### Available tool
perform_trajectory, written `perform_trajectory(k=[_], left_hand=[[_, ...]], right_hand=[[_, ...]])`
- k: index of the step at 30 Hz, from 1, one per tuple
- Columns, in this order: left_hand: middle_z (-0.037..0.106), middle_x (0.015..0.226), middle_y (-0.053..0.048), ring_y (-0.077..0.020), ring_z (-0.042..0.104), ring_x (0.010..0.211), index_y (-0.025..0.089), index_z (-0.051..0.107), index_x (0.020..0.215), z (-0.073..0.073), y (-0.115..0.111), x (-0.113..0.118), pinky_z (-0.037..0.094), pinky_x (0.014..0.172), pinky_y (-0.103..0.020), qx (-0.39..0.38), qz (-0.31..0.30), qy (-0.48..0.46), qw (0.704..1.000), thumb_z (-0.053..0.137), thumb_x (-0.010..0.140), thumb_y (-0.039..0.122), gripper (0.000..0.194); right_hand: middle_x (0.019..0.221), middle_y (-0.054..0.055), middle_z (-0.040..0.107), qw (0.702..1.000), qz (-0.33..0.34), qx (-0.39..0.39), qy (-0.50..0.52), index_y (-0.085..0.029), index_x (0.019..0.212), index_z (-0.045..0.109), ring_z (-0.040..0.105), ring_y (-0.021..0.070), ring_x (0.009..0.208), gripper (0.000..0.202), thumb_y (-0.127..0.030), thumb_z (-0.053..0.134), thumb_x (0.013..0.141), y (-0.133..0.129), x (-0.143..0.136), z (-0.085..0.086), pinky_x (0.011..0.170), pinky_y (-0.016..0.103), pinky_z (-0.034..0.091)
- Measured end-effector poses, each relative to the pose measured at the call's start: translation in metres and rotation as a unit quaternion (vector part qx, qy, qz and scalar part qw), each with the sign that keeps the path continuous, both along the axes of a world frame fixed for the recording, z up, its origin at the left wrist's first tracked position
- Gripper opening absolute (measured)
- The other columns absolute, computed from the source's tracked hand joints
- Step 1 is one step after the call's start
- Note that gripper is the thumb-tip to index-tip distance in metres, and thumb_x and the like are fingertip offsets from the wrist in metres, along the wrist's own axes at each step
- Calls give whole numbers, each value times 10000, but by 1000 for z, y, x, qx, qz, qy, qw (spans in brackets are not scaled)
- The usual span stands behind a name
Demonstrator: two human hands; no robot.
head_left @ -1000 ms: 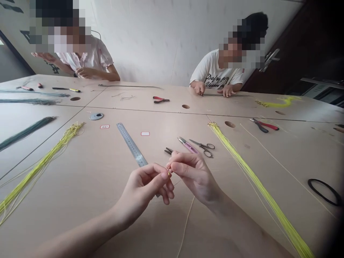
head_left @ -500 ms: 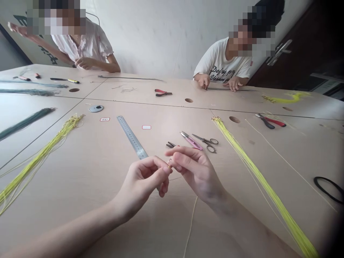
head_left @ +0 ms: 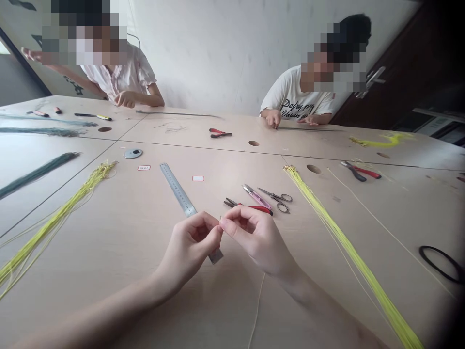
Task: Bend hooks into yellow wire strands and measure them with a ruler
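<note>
My left hand (head_left: 194, 249) and my right hand (head_left: 257, 237) meet fingertip to fingertip low in the middle of the view, both pinched closed. Between the tips a bit of a small loop of thin cord (head_left: 221, 218) shows, with a golden glint; the fingers hide most of it. A pale yellow cord (head_left: 258, 303) runs along the tabletop from below my right hand toward me. Under my left hand lies a steel ruler (head_left: 178, 189). Just beyond my right hand are red-handled pliers (head_left: 254, 208), pink thread snips (head_left: 257, 196) and small scissors (head_left: 278, 198).
Bundles of yellow cord lie left (head_left: 61, 220) and right (head_left: 348, 252). A dark green bundle (head_left: 39, 174), a black ring (head_left: 440, 264), more red-black pliers (head_left: 220, 133) and cutters (head_left: 359, 171) are on the table. Two people (head_left: 116, 72) sit across, the other (head_left: 298, 99) at right.
My right hand's raised fingers have come down and pinch at the loop against my left fingertips. The loop is now mostly covered. The whole view has shifted slightly.
</note>
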State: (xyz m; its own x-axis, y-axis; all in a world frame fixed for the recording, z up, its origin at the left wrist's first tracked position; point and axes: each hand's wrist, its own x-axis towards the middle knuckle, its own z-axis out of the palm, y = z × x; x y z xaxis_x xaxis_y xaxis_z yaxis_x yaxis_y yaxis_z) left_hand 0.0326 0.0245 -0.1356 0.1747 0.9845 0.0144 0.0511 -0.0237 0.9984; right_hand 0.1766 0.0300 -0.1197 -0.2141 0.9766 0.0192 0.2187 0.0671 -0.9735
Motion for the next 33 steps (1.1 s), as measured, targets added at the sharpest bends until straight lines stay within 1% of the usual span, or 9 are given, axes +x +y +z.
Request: perform_trajectory(k=[3,6,10,12,16,20,23,27,33], left_hand=[[503,514,51,-61,468,482,155,525,619,0,1,0,406,465,-159,6,4,13,1000,535,796,246,200],[506,513,50,-65,478,491,157,529,632,0,1,0,414,483,-165,2,2,10,1000,521,805,256,200],[524,522,46,-71,489,502,159,530,638,-2,0,0,412,492,-171,-2,5,5,1000,518,804,250,190],[529,524,43,-74,496,500,159,528,639,-3,0,0,412,491,-175,-4,4,5,1000,518,804,254,190],[526,529,46,-76,500,507,165,506,642,-2,2,-1,419,512,-183,-4,12,-1,1000,500,813,252,192],[520,531,48,-75,486,520,168,502,640,1,4,-3,416,527,-180,2,21,-2,1000,501,820,260,202],[517,532,46,-76,482,520,166,504,637,2,4,-2,408,523,-180,2,20,1,1000,505,818,265,206],[518,543,38,-84,487,523,162,518,645,-1,4,-2,399,516,-187,0,11,8,1000,507,815,283,209],[525,545,27,-94,483,512,155,519,652,-5,5,-2,384,506,-199,-6,-9,20,1000,508,810,293,210]], right_hand=[[667,-1,561,999,14,37,-21,-182,759,575,523,135,654,178,-332,523,840,0,1,-1,608,270,417],[689,4,552,990,18,123,-64,-185,755,528,519,132,668,175,-292,462,877,0,1,-3,599,257,411],[715,18,501,948,20,274,-162,-186,763,451,484,135,660,151,-205,380,894,2,-1,-10,592,267,389],[695,10,473,933,22,309,-184,-193,759,421,460,134,630,146,-190,363,893,4,-1,-13,579,269,376],[651,-15,441,938,-7,299,-178,-201,761,398,419,116,558,150,-197,352,903,7,3,-15,528,250,353],[679,-14,476,949,-37,272,-153,-199,796,445,470,110,602,151,-233,371,923,10,7,-11,537,225,384],[715,-1,519,955,-19,261,-140,-196,767,494,514,118,673,173,-249,414,911,9,4,-10,588,226,413],[731,8,550,963,-2,238,-129,-193,748,529,545,129,695,162,-249,460,883,5,-1,-10,624,246,433],[691,-2,536,948,-6,264,-176,-192,723,499,525,115,629,171,-217,442,882,5,0,-11,556,224,419]])
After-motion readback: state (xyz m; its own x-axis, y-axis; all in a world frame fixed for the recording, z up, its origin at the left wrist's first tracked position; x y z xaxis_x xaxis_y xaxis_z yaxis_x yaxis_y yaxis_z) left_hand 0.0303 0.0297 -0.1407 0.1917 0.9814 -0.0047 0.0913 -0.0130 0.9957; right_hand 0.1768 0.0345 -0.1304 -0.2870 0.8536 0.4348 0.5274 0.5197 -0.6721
